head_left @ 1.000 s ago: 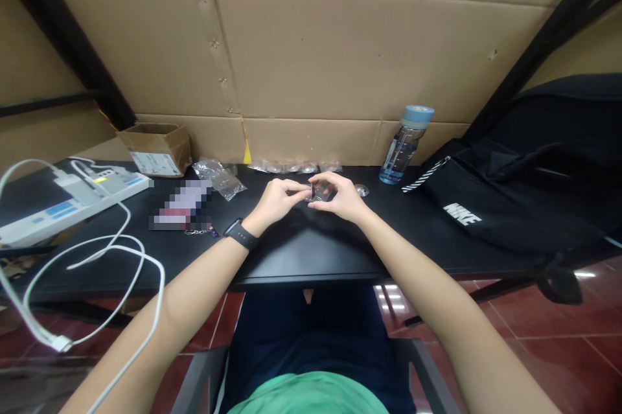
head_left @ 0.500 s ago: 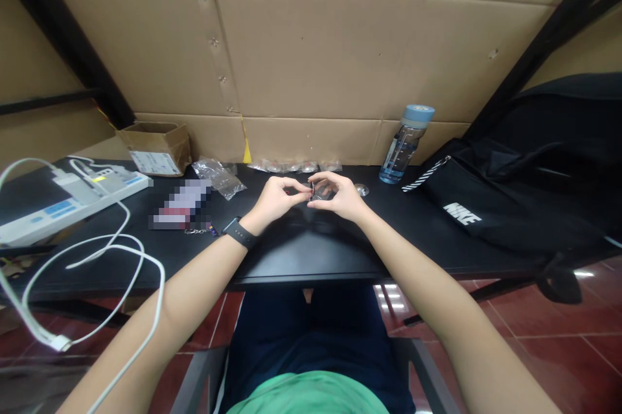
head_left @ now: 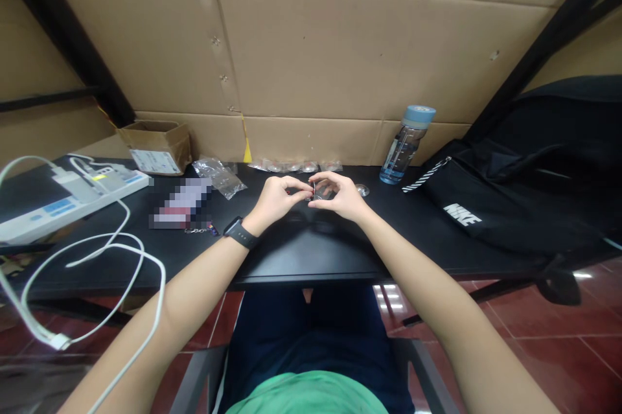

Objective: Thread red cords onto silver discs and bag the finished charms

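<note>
1. A brown cardboard wall [head_left: 311, 51] stands along the back edge of a black table [head_left: 311, 258].
2. A large black bag [head_left: 525, 187], printed "NIKE", covers the table's right end.
3. A white power strip [head_left: 29, 227] lies slanted at the left end, with plugs in it; a looped white cable [head_left: 160, 297] hangs past the front edge.
4. An open cardboard box [head_left: 160, 148] with a white label sits by the back left corner.
5. A clear bottle [head_left: 402, 148] with a blue lid stands near the back edge, just left of the black bag.
6. The left hand [head_left: 278, 199], wearing a dark watch [head_left: 240, 232] on its wrist, and the right hand [head_left: 344, 197] meet over the middle of the table, between front and back edges.
7. A pixelated item [head_left: 182, 203] lies left of the hands, with a small keychain [head_left: 212, 229] beside it.
8. A crinkled clear plastic bag [head_left: 221, 177] lies near the back edge, right of the box; small clear packets [head_left: 286, 166] line that edge farther right.
9. A clear round piece [head_left: 362, 190] rests just right of the right hand.
10. Between the fingertips is a small clear piece [head_left: 319, 194] with a thin edge, too small to identify. The left hand pinches it narrowly; the right curls around it, thumb and fingers apart.
</note>
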Action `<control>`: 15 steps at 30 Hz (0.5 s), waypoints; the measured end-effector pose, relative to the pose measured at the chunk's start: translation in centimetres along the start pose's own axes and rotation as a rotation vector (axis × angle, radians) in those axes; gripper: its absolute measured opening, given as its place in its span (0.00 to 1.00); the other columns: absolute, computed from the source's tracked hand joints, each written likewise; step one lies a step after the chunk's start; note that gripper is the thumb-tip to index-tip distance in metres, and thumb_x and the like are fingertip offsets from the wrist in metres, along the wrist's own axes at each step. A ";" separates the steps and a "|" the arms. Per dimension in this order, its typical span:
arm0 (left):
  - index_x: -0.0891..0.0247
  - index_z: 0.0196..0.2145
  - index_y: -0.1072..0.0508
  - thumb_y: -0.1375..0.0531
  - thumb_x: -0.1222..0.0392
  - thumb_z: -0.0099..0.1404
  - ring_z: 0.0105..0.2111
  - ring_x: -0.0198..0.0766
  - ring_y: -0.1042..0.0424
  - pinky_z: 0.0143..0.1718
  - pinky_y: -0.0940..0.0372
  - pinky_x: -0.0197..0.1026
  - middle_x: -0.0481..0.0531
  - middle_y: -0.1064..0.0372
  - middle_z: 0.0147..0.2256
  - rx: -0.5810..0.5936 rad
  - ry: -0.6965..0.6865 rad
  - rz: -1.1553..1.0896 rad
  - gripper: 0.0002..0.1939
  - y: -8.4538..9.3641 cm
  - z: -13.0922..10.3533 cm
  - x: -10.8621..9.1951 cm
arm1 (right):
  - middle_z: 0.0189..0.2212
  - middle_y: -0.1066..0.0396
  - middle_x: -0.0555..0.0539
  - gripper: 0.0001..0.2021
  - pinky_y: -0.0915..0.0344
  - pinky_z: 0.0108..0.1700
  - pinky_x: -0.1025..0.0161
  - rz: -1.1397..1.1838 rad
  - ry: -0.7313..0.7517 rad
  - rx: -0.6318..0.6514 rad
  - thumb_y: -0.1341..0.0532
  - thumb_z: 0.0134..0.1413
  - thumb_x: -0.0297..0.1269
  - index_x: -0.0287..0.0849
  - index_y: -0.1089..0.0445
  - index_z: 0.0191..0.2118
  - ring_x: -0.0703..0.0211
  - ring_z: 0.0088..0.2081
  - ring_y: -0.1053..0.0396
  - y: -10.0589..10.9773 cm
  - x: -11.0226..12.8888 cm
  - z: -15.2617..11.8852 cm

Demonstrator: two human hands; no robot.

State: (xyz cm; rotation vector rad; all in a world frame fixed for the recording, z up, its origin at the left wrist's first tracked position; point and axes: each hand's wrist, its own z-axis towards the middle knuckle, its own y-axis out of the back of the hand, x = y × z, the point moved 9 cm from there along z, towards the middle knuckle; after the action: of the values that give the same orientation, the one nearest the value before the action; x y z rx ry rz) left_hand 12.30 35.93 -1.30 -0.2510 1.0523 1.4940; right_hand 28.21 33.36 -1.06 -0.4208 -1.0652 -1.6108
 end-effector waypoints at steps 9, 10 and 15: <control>0.55 0.38 0.13 0.30 0.51 0.63 0.41 0.48 0.18 0.46 0.28 0.47 0.51 0.16 0.40 0.003 0.054 0.043 0.09 -0.2 0.0 0.5 | 0.46 0.20 0.45 0.28 0.27 0.40 0.58 -0.027 0.016 0.006 0.22 0.43 0.47 0.46 0.24 0.50 0.51 0.43 0.21 -0.2 0.0 0.0; 0.54 0.38 0.13 0.31 0.51 0.64 0.42 0.48 0.18 0.46 0.28 0.47 0.51 0.16 0.40 0.002 0.050 0.056 0.08 -0.2 0.0 0.5 | 0.46 0.20 0.45 0.28 0.27 0.40 0.58 -0.031 0.017 0.005 0.22 0.43 0.47 0.46 0.24 0.50 0.51 0.43 0.21 -0.2 0.0 0.0; 0.56 0.37 0.13 0.30 0.51 0.62 0.41 0.48 0.19 0.47 0.29 0.47 0.52 0.16 0.39 0.030 0.082 -0.049 0.09 -0.7 0.1 1.4 | 0.47 0.20 0.45 0.27 0.27 0.41 0.58 -0.064 0.044 -0.008 0.22 0.43 0.44 0.46 0.24 0.51 0.52 0.43 0.22 -0.1 0.2 -0.1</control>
State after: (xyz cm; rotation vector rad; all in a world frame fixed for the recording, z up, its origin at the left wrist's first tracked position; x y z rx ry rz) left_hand 12.59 36.84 -2.47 -0.3168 1.1260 1.4329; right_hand 28.07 33.17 -1.01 -0.3581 -1.0489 -1.6743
